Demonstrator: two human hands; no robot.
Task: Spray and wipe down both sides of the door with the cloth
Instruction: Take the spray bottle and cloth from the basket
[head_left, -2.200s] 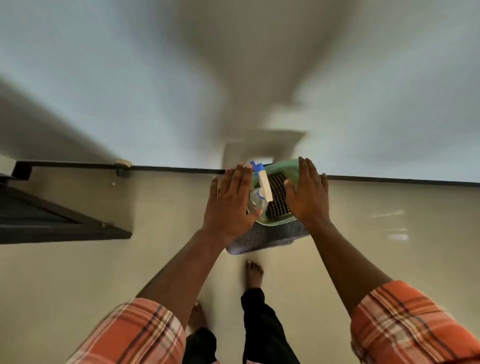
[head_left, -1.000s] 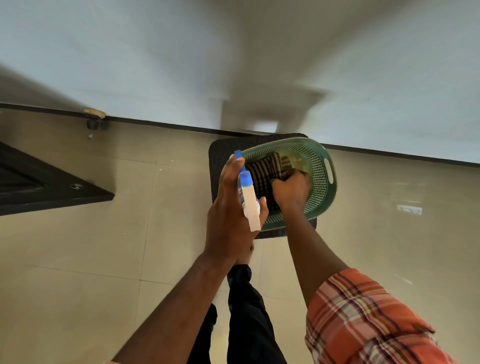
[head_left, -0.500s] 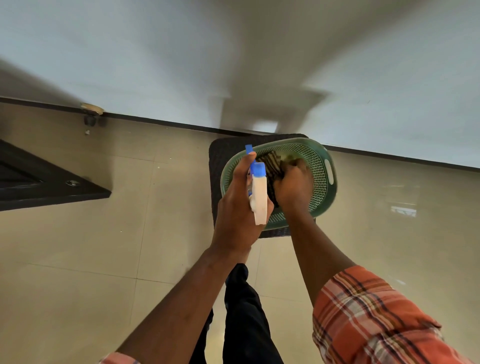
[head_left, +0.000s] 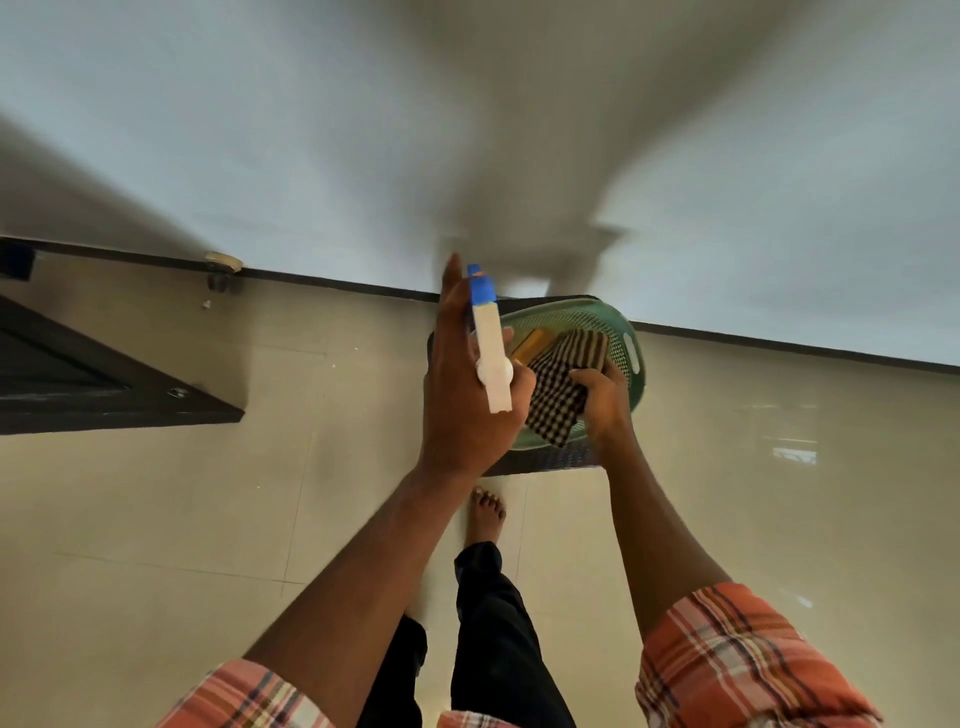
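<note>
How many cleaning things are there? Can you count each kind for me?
1 spray bottle, held in the left hand
1 checked cloth, held in the right hand
1 green basket
1 yellow thing lying in the basket, too blurred to name
Total: 4

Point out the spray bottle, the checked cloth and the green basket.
spray bottle (head_left: 491, 348), head view, on its white spray head.
checked cloth (head_left: 556, 400), head view, on its folded middle.
green basket (head_left: 597, 307), head view, on its far rim.
</note>
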